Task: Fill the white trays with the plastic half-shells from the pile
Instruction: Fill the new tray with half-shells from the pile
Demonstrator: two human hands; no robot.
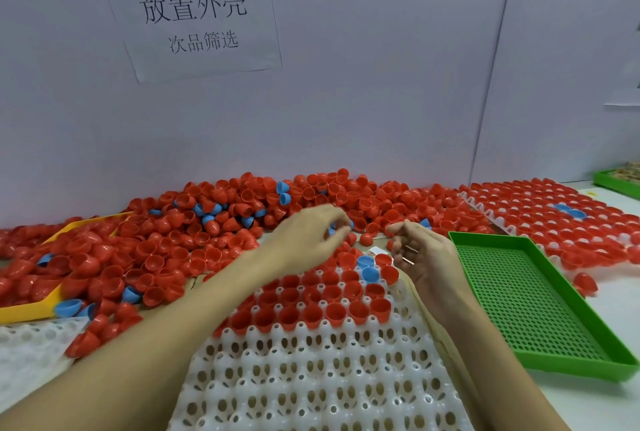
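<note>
Nearest lies the white tray (311, 378), its near pockets bare and only its far rows seated with red and a few blue shells. Just right of it sits an empty green tray (540, 309). Over the tray's far edge the left hand (308, 240) pinches what looks like a blue half-shell (333, 230), blurred; the right hand (426, 254) hangs loosely curled, holding nothing I can make out. Beyond, the pile (207, 222) spreads along the counter to the wall. A hurried drop could tip a shell sideways across a pocket, or knock seated neighbours loose.
</note>
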